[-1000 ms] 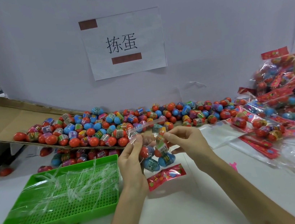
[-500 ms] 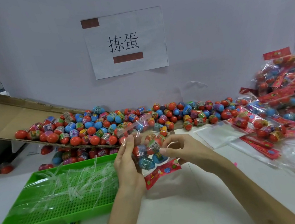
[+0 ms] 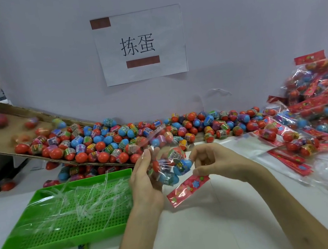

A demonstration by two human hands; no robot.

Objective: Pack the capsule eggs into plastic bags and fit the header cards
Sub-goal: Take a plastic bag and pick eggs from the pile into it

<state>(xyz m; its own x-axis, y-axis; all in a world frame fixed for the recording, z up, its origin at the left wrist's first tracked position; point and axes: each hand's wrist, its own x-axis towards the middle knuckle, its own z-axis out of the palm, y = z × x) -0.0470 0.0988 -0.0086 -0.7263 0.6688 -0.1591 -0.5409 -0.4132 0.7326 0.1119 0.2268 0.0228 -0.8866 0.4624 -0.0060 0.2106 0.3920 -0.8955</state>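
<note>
The clear plastic bag (image 3: pixel 169 160) is held up between both hands above the white desk (image 3: pixel 195 236). The left grip (image 3: pixel 146 181) cradles it against nearly straight fingers, with the thumb hidden. The right grip (image 3: pixel 213 164) is narrow, thumb and forefinger pinching the bag's right edge. Blue and red capsule eggs (image 3: pixel 182 167) with printed bands fill the bag. A glossy red header card (image 3: pixel 189 188) with a flower print sits tilted at the bag's lower end, just below the right thumb.

Green perforated plastic tray (image 3: pixel 60 246) held clear plastic strips (image 3: pixel 81 199); white paper sign (image 3: pixel 166 29), brown-taped, hung on pale wall (image 3: pixel 250 27).
</note>
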